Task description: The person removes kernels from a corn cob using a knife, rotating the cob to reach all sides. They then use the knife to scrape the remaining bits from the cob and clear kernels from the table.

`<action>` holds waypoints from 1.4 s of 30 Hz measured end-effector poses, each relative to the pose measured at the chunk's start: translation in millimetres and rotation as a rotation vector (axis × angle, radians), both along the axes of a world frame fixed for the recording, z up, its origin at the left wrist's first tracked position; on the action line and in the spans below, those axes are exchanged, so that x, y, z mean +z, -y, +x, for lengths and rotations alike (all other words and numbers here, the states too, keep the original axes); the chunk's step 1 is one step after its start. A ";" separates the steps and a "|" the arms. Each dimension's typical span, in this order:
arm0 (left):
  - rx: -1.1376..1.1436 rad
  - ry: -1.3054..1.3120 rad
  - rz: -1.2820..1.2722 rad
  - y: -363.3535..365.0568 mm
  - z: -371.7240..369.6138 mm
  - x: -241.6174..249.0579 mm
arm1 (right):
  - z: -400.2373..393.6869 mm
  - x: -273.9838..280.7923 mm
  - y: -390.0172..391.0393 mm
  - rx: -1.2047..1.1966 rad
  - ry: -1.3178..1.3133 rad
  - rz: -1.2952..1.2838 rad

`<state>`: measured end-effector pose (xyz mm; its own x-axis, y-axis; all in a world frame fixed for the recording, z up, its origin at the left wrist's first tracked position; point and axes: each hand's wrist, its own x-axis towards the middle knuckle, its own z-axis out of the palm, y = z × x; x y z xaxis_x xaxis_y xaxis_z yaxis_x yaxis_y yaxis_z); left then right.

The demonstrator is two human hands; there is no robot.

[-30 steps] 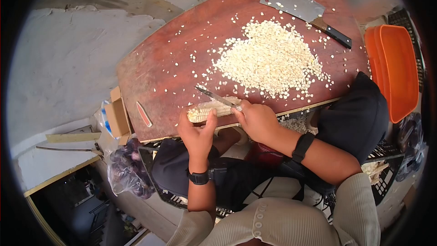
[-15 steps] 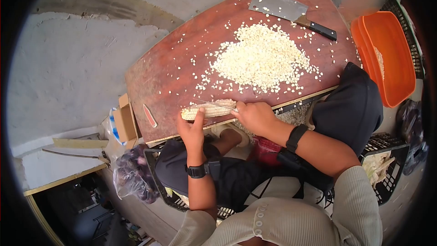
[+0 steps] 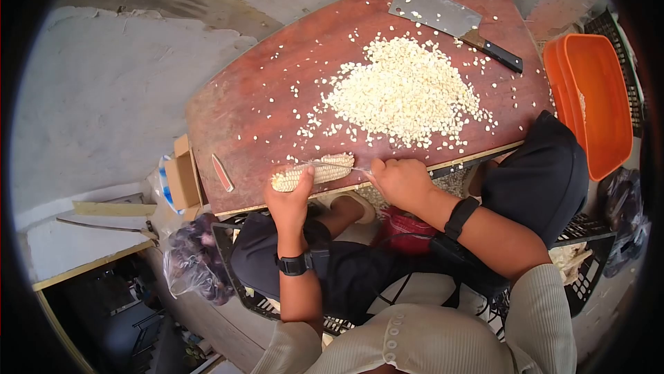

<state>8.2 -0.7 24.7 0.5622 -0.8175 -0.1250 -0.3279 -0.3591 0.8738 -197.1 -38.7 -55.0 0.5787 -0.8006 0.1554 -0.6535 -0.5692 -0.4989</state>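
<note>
Corn cob (image 3: pixel 325 173) in clenched L hand (image 3: pixel 289 201), knife (image 3: pixel 335 164) in clenched R hand (image 3: pixel 401 182), orange tub (image 3: pixel 607 115) w/ pale bits (image 3: pixel 582 107).

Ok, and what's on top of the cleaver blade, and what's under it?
A few loose pale kernels lie on the blade of the cleaver. It rests on the reddish tabletop; whatever is beneath the blade is covered.

Bright, diffuse light; white kernel pile (image 3: pixel 404 90) nearly blown out on reddish-brown wooden surface (image 3: pixel 277 90). Fisheye distortion, black vignetted edges. Lower-left corner dim.
</note>
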 end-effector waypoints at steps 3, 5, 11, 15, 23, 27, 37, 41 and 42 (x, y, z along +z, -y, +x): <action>-0.009 0.066 -0.042 0.8 -3.7 -3.9 | 3.4 -2.6 3.4 -0.002 0.000 -0.012; -0.009 0.108 -0.061 1.0 -3.3 -7.8 | 6.5 0.3 5.7 -0.020 0.007 0.013; -0.142 0.438 -0.090 6.3 -29.0 9.2 | 23.2 8.1 5.9 -0.065 0.073 0.165; -0.227 0.516 -0.175 6.6 -22.2 0.4 | 27.6 13.0 7.6 -0.082 0.140 0.343; -0.081 0.130 -0.084 -6.0 -2.0 -11.4 | 25.3 11.5 10.9 0.000 0.354 0.582; -0.005 -0.061 0.001 -7.6 -1.3 -0.1 | 18.1 11.8 4.2 -0.001 0.137 0.257; 0.100 -0.237 0.143 -6.7 17.3 8.3 | -7.5 -4.9 6.9 0.095 -0.042 0.038; 0.126 -0.302 0.108 -2.9 19.5 2.9 | -9.0 -14.5 6.2 0.082 -0.073 -0.002; 0.122 -0.308 0.108 -1.6 19.7 3.3 | -8.2 -14.0 7.0 0.078 -0.083 -0.009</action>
